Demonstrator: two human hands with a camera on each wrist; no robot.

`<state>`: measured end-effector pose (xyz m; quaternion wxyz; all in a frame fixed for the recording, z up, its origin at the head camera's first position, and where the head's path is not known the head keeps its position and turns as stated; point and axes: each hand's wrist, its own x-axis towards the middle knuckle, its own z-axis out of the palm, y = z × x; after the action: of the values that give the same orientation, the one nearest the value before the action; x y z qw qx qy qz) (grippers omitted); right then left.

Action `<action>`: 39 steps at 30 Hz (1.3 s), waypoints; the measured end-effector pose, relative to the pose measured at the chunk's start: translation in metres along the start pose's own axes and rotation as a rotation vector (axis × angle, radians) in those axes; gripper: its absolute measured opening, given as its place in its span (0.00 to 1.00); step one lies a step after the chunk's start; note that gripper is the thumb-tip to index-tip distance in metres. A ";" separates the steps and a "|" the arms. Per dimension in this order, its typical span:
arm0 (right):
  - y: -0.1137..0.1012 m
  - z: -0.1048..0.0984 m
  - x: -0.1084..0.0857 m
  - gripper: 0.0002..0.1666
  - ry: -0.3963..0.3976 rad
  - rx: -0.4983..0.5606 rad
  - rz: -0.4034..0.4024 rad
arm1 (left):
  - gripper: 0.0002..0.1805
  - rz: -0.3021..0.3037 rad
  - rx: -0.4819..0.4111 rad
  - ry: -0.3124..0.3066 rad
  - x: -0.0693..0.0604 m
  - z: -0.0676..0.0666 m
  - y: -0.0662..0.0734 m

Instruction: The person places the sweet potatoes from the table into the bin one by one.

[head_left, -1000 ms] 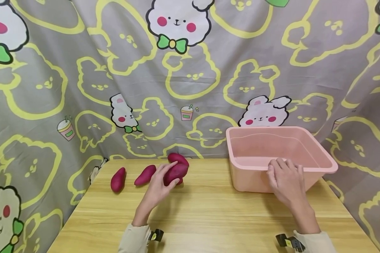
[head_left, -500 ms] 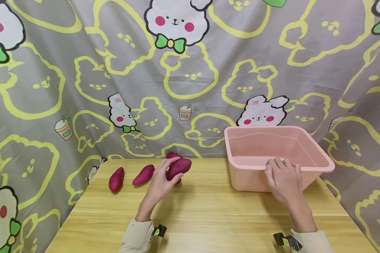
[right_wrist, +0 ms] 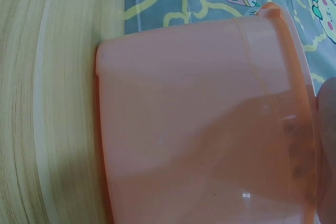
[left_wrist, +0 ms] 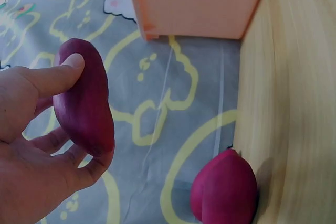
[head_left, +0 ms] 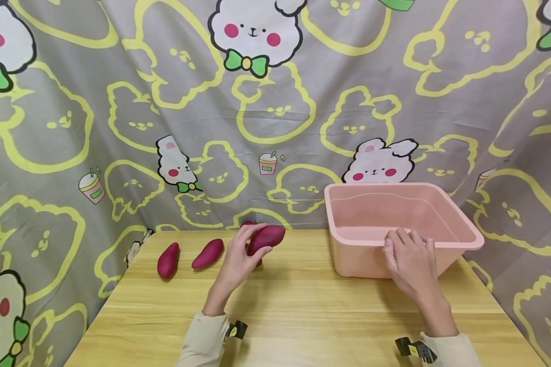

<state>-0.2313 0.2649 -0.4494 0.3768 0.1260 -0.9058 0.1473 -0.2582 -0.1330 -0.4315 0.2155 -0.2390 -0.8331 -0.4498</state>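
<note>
My left hand holds a purple-red sweet potato between thumb and fingers. In the left wrist view this sweet potato is raised off the table, thumb on one side and fingers curled on the other. Partly hidden behind that hand, more purple-red sweet potato lies on the table; I cannot tell exactly how many. Two others, one sweet potato at far left and another sweet potato beside it, lie apart. My right hand grips the front rim of a pink plastic basin, fingers over the edge.
The wooden table ends at a grey patterned curtain, which hangs behind it and at both sides. The basin stands at the table's back right. A small camera is strapped to each wrist.
My left hand has lifted the sweet potato from beside the others and moved it slightly up and to the right. The right hand keeps its grip on the basin rim.
</note>
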 end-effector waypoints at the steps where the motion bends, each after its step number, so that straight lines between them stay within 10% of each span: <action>1: 0.000 0.000 0.000 0.15 0.001 -0.001 0.000 | 0.28 0.005 0.003 0.001 0.001 0.000 0.001; 39: -0.002 -0.001 0.000 0.15 -0.003 0.000 0.007 | 0.27 0.111 -0.039 0.009 0.031 0.037 0.029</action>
<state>-0.2302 0.2639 -0.4480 0.3748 0.1230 -0.9068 0.1484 -0.2714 -0.0815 -0.4133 0.2394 -0.2870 -0.8085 -0.4546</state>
